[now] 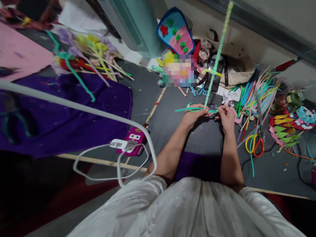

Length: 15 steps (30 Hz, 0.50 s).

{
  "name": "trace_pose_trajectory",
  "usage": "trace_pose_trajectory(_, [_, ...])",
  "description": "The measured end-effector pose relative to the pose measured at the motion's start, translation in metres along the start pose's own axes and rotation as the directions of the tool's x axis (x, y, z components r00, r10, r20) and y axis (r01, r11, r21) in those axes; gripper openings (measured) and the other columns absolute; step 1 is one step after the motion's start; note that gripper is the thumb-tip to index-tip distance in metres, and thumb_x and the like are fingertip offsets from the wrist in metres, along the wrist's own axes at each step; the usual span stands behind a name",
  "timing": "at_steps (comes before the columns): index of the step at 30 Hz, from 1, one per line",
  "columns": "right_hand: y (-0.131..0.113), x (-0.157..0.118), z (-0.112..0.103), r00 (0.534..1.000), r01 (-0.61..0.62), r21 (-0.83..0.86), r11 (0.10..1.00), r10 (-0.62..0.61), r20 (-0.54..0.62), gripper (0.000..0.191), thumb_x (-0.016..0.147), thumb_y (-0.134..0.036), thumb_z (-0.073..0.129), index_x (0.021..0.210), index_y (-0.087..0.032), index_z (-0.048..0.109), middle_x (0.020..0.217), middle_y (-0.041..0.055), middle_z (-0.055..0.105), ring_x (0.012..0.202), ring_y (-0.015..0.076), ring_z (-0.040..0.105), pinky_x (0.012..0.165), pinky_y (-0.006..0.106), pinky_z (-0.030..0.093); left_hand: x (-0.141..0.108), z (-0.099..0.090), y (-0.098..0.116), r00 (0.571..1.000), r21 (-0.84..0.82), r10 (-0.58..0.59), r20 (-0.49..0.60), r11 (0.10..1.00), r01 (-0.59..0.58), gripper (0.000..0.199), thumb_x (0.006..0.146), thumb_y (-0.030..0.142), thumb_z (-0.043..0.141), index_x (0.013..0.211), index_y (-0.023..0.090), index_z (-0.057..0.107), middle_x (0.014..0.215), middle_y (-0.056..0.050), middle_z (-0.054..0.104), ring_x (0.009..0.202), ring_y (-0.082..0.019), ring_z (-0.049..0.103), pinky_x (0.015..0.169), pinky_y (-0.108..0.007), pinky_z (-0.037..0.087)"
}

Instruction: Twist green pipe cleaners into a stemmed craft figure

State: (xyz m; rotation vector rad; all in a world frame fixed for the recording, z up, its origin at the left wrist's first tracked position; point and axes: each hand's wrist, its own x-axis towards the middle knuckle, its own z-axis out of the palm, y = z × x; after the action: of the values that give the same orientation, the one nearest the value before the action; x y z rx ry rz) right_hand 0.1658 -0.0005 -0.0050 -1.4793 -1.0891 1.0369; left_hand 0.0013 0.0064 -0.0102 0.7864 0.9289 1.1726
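My left hand is closed around a long pale-green pipe cleaner stem that points up and away. A yellow pipe cleaner loop crosses the stem partway along. Across the stem's near end lies a darker green pipe cleaner, one end sticking out to the left of my left hand. The fingers of my right hand are pinched at the other end of that green pipe cleaner. Both hands are held over the dark grey table.
Scissors with yellow and red handles lie at the right, below a bunch of loose pipe cleaners. A magenta power strip with a white cable is at the left. Pliers rest on purple cloth.
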Motion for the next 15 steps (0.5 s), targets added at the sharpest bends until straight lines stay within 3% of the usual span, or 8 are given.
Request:
trace_pose_trajectory(5, [-0.006, -0.002, 0.001, 0.986, -0.145, 0.29, 0.946, 0.113, 0.124, 0.029, 0.073, -0.045, 0.076, 0.083, -0.023, 0.06, 0.069, -0.0061, 0.055, 0.056, 0.0066, 0.052, 0.055, 0.02, 0.058, 0.005, -0.006, 0.001, 0.992, -0.117, -0.123, 0.007, 0.985, 0.123, 0.031, 0.057, 0.032, 0.09, 0.075, 0.013, 0.072, 0.066, -0.005, 0.071, 0.063, -0.018, 0.07, 0.068, -0.033, 0.061])
trace_pose_trajectory(10, [-0.013, -0.007, 0.004, 0.959, -0.249, 0.357, 0.9, 0.177, 0.223, 0.024, 0.08, -0.044, 0.07, 0.087, -0.025, 0.057, 0.081, -0.0016, 0.065, 0.071, 0.0117, 0.063, 0.061, 0.023, 0.059, 0.006, -0.008, 0.0, 0.988, -0.152, -0.147, 0.05, 0.976, 0.153, 0.027, 0.062, 0.025, 0.087, 0.078, 0.011, 0.072, 0.069, -0.006, 0.071, 0.065, -0.018, 0.071, 0.071, -0.033, 0.061])
trace_pose_trajectory(12, [-0.013, -0.007, 0.006, 0.963, -0.229, 0.35, 0.908, 0.159, 0.216, 0.024, 0.081, -0.045, 0.068, 0.087, -0.025, 0.056, 0.083, -0.0012, 0.066, 0.075, 0.0131, 0.065, 0.064, 0.025, 0.06, 0.005, -0.007, 0.0, 0.99, -0.157, -0.134, 0.04, 0.978, 0.138, 0.026, 0.063, 0.025, 0.087, 0.078, 0.011, 0.071, 0.069, -0.006, 0.07, 0.066, -0.018, 0.071, 0.073, -0.035, 0.061])
trace_pose_trajectory(15, [-0.01, -0.005, 0.007, 0.993, -0.084, 0.257, 0.963, 0.059, 0.103, 0.027, 0.08, -0.048, 0.068, 0.086, -0.024, 0.056, 0.082, -0.0021, 0.063, 0.072, 0.012, 0.062, 0.064, 0.024, 0.058, 0.003, -0.002, -0.001, 0.999, -0.119, -0.053, -0.005, 0.992, 0.052, 0.025, 0.066, 0.029, 0.086, 0.079, 0.013, 0.073, 0.069, -0.005, 0.07, 0.066, -0.018, 0.07, 0.074, -0.036, 0.06])
